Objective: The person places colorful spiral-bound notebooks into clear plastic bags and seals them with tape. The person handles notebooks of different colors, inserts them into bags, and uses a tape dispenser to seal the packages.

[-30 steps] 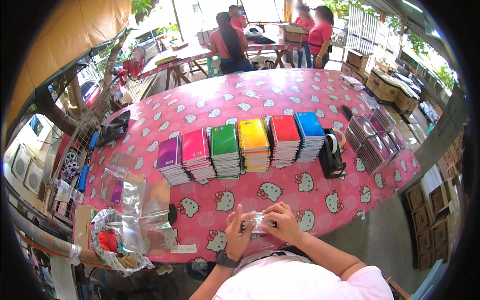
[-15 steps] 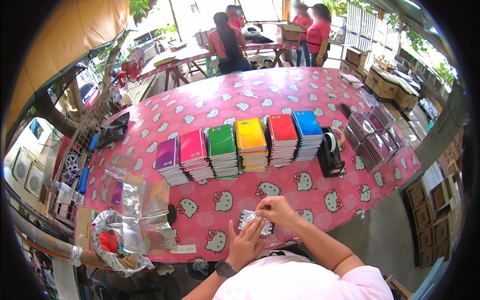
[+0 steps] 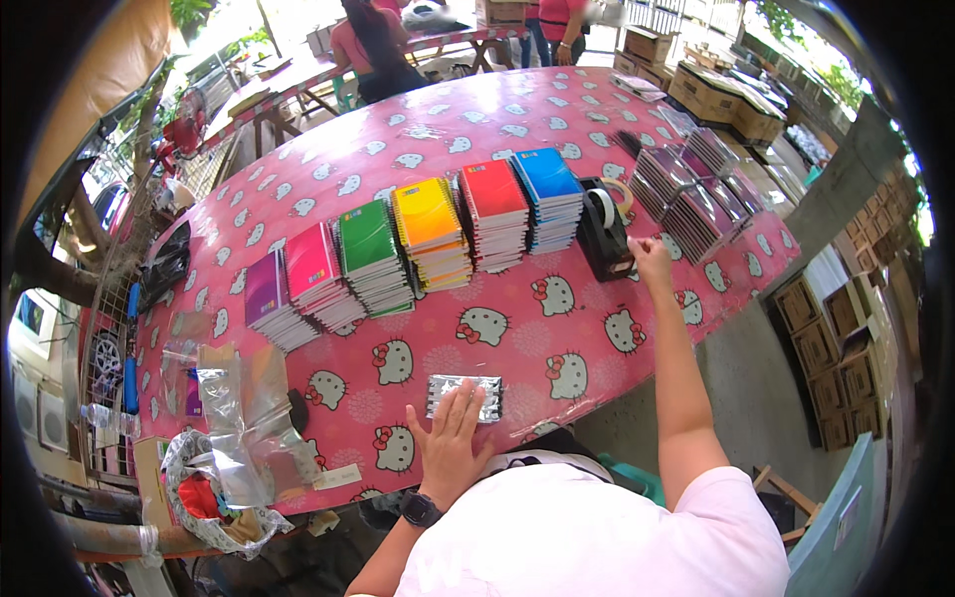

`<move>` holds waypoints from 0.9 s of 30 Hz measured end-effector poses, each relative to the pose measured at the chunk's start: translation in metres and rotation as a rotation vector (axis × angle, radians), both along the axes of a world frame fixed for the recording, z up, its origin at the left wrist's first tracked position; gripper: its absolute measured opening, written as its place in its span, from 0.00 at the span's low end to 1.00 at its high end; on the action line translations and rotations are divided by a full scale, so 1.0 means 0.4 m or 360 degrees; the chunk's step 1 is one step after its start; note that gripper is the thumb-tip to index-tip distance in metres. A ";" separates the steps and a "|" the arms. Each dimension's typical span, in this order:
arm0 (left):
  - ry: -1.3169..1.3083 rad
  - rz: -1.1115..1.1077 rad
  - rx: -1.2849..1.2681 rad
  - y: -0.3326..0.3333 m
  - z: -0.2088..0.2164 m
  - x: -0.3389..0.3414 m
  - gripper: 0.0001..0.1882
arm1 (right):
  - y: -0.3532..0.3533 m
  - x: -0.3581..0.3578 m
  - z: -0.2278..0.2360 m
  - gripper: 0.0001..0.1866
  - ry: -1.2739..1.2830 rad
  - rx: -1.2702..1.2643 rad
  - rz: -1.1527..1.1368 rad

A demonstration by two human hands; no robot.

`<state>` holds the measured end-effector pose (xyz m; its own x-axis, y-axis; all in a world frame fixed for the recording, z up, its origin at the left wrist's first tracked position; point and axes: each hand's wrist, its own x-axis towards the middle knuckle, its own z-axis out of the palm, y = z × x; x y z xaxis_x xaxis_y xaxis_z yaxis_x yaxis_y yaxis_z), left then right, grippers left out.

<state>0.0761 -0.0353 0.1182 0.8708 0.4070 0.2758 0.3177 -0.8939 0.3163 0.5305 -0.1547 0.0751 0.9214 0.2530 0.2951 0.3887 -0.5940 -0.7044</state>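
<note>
Resting flat on a small shiny-wrapped packet [image 3: 483,388] with dark coils along its edges, the left hand [image 3: 451,438] has its fingers [image 3: 460,400] spread a little and the thumb out to the side. The packet lies under and just beyond those fingertips, its long axis running roughly left to right, across the line of the fingers. The right hand [image 3: 640,249] is well apart from it, farther out and to the right; its thumb and forefinger look pressed together, and I cannot tell whether they pinch any tape. Just left of these fingers stands the black tape dispenser [image 3: 601,237], so the left hand is nearer the packet and the right nearer the dispenser. Open worktop [image 3: 522,360] spans the diagonal between both hands. Its near edge is close behind the packet; notebook stacks [image 3: 430,234] bound the far side, and purple packs [image 3: 686,199] stand beyond the right fingers.
</note>
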 end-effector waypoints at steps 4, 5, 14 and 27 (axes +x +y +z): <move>-0.0023 0.0017 -0.0070 0.000 -0.003 0.001 0.40 | 0.037 0.035 -0.007 0.18 0.0146 -0.0241 -0.0129; -0.0035 0.0028 -0.0095 -0.002 -0.001 0.004 0.40 | 0.034 0.048 -0.011 0.18 0.0168 -0.0189 -0.0092; -0.0038 0.0086 -0.0035 -0.014 0.001 0.005 0.39 | -0.066 -0.048 -0.104 0.10 0.0770 0.0546 0.0106; 0.0036 0.0199 -0.0229 -0.011 0.044 0.002 0.40 | 0.304 -0.557 0.295 0.11 0.0791 -0.0290 0.2678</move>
<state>0.0770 -0.0397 0.1359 0.8163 0.5462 0.1878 0.4319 -0.7932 0.4293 0.3077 -0.0333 0.1931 -0.3636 0.9305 -0.0441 0.3949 0.1111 -0.9120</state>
